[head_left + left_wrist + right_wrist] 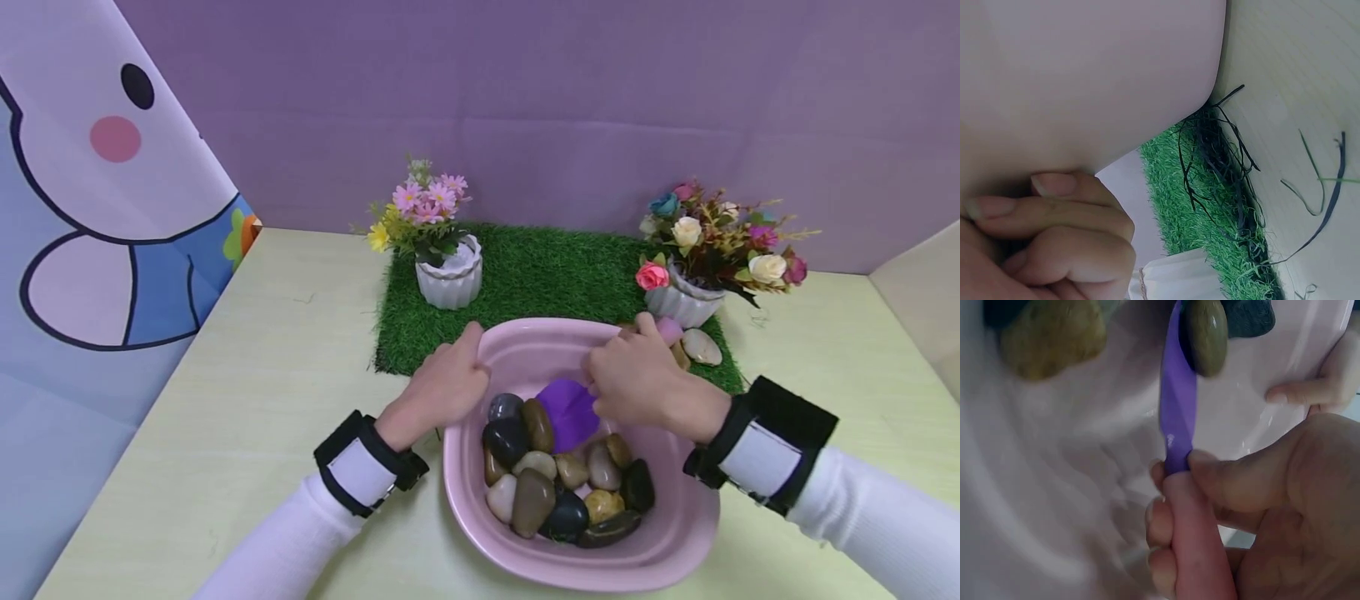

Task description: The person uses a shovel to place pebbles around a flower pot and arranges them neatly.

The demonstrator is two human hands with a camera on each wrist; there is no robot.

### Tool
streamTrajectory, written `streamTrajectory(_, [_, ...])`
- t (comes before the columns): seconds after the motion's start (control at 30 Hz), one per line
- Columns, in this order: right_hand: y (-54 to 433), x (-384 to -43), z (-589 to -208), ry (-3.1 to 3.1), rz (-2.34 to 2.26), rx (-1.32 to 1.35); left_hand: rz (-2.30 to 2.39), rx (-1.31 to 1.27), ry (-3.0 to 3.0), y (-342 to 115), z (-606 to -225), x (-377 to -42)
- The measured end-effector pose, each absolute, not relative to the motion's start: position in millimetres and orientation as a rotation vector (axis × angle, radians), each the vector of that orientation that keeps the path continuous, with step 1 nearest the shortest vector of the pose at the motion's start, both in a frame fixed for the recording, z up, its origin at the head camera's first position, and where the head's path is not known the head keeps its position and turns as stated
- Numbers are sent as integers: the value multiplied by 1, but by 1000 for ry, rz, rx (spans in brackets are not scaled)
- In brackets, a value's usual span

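Observation:
A pink plastic basin (pixel 705 533) with several smooth pebbles (pixel 534 502) inside stands at the near edge of a grass mat. My left hand (pixel 448 379) grips its rim at the upper left; in the left wrist view the curled fingers (pixel 1079 215) press against the basin's outer wall. Over the basin's far right part, my right hand (pixel 637 379) holds a toy shovel by its pink handle (pixel 1196 544), thumb and fingers wrapped round it. The shovel's purple blade (pixel 566 412) points down into the basin, beside a brown oval pebble (pixel 1207 337).
Behind the basin lies the green artificial grass mat (pixel 555 262). On it stand a white pot with pink flowers (pixel 450 279) and, at the right, a pot of mixed roses (pixel 684 302). Several stones (pixel 702 347) lie beside that pot. A purple backdrop (pixel 465 108) closes off the table's rear.

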State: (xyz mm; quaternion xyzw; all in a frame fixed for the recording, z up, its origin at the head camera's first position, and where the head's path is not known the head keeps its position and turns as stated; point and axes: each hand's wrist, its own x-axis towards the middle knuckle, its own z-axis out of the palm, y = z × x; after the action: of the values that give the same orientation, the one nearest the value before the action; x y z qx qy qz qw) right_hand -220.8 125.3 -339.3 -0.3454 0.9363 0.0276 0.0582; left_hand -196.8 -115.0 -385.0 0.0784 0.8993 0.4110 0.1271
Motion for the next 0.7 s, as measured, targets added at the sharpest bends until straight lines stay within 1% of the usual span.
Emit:
streamTrajectory(0.37, [125,-228,-336,2771,-22,-1042,1209,231,2616,-113,-385,-198])
streamTrajectory(0.7, [115,-237,-330,2756,-45,-1187,1199,227,2625,-113,-385,-197])
